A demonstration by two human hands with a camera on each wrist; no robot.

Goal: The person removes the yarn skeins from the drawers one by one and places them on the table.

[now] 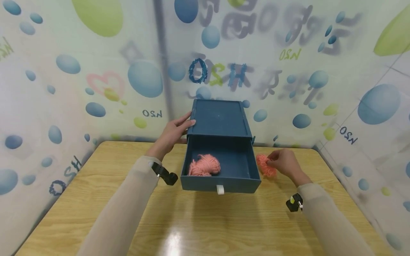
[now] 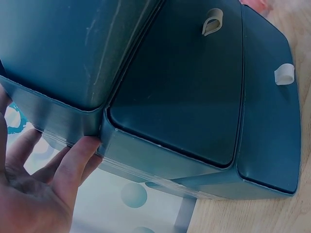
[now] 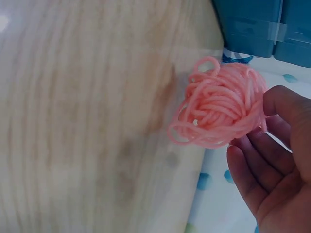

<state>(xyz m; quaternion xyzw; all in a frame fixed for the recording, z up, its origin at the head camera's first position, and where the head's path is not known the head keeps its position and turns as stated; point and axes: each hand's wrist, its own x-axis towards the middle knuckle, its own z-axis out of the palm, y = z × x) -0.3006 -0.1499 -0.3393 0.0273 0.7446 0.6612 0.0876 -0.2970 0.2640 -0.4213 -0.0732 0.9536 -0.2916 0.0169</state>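
Note:
A dark blue drawer box (image 1: 221,117) stands on the table with its top drawer (image 1: 221,185) pulled out. Inside that drawer, toward its left side, lies a pink ball of yarn (image 1: 205,165). My left hand (image 1: 171,135) rests against the box's left side, and in the left wrist view fairly straight fingers (image 2: 77,160) touch its edge. Right of the drawer, my right hand (image 1: 285,163) pinches a second pink yarn ball (image 3: 218,104) by its edge, between thumb and fingers. Loose loops stick out from this ball. The right wrist view shows it held near the table's edge.
The wooden table (image 1: 144,227) reaches back to a patterned wall covering (image 1: 144,46). Two lower drawers with white pull tabs (image 2: 284,74) are closed beneath the pulled-out one. A white tab (image 1: 220,189) hangs from the open drawer's front.

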